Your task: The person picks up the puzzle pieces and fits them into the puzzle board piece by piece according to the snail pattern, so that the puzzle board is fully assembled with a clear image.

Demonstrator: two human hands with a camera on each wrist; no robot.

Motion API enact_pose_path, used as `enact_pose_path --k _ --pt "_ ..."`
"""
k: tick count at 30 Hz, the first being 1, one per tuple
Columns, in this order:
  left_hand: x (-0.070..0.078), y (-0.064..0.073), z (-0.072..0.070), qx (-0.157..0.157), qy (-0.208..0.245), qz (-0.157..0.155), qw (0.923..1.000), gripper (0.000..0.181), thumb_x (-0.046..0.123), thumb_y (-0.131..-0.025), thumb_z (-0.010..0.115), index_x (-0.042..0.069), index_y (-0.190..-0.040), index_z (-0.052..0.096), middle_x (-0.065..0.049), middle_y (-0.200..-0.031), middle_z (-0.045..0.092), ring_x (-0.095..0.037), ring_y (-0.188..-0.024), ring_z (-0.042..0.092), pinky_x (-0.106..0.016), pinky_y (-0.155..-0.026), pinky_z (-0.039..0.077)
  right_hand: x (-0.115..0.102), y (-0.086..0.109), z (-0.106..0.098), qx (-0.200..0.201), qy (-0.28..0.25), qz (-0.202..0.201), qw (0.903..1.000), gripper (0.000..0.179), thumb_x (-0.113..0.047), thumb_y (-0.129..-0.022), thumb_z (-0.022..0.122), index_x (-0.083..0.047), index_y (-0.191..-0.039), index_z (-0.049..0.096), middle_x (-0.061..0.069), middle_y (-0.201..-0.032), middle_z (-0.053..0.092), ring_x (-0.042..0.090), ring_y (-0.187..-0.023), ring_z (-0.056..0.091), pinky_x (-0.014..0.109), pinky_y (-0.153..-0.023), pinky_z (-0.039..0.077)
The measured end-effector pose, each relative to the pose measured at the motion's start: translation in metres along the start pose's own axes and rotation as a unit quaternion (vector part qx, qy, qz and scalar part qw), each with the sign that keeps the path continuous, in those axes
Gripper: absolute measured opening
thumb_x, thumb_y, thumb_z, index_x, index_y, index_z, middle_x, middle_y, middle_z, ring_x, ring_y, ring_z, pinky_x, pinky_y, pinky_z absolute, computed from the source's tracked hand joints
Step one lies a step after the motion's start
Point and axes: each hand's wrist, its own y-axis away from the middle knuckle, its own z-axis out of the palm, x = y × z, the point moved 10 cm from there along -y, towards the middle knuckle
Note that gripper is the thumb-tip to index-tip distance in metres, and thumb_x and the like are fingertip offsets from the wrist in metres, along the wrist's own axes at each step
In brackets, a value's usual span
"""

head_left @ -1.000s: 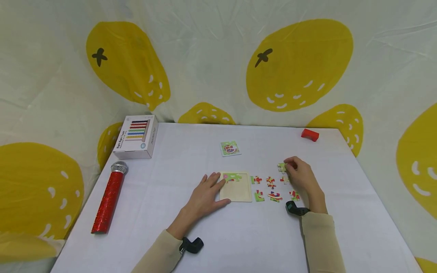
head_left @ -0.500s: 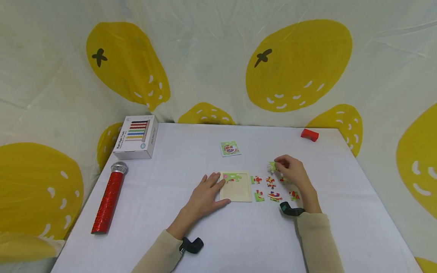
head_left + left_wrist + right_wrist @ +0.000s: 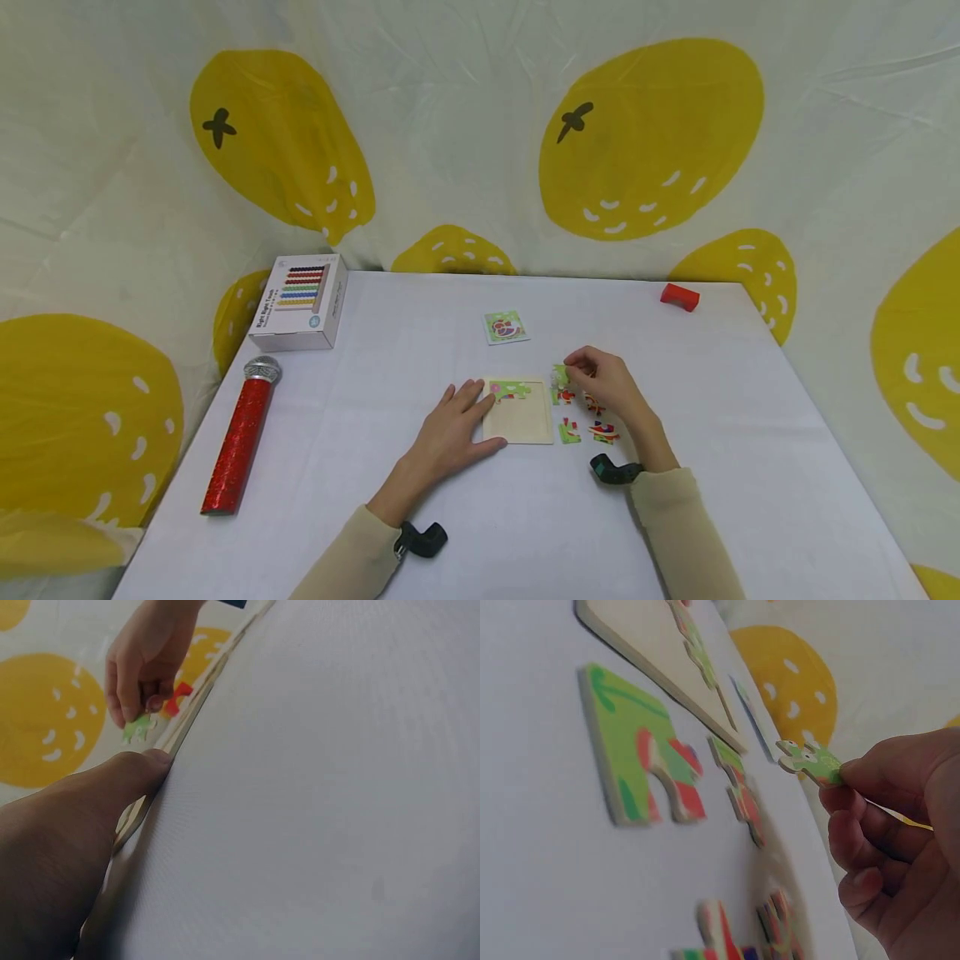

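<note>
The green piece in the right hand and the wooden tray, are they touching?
Apart. The right wrist view shows a gap between the green piece, pinched by the right hand, and the wooden tray.

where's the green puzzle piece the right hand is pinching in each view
Head: green piece, right of centre, below mid-height.
Left wrist: green piece, upper left.
Right wrist: green piece, right of centre, just above mid-height.
Shared landmark: the right hand pinching it.
</note>
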Motion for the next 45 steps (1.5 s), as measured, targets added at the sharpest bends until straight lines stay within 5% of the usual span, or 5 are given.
enact_pose_path --k 9,18,45 --pt "0.0 0.0 -0.001 -0.002 0.0 0.0 1.0 0.074 0.063 -0.088 0.064 0.014 -0.143 0.057 -0.011 -0.153 0.05 -0.027 -0.145 0.044 -0.048 -0.123 0.032 -0.019 -0.001 0.026 -0.035 -0.016 -0.026 0.9989 0.015 -0.015 -0.094 0.066 -0.006 -0.105 0.07 0.006 -0.085 0.07 0.014 -0.066 0.059 0.022 -0.056 0.049" --pt "-0.001 0.0 0.0 -0.006 -0.002 -0.003 1.0 0.075 0.064 -0.088 0.063 0.015 -0.144 0.056 -0.01 -0.153 0.049 -0.027 -0.146 0.043 -0.048 -0.124 0.032 -0.021 -0.001 0.04 -0.05 0.024 -0.021 0.9982 0.013 -0.019 -0.095 0.066 -0.01 -0.103 0.071 0.002 -0.085 0.068 0.014 -0.072 0.054 0.022 -0.061 0.046" --pt "0.0 0.0 0.0 -0.009 0.003 -0.001 1.0 0.075 0.063 -0.088 0.063 0.013 -0.144 0.056 -0.011 -0.153 0.049 -0.028 -0.146 0.042 -0.05 -0.124 0.031 -0.032 0.003 0.049 -0.069 0.104 -0.056 0.9906 0.022 -0.026 -0.087 0.078 -0.013 -0.105 0.077 -0.001 -0.095 0.062 0.012 -0.077 0.05 0.025 -0.067 0.043"
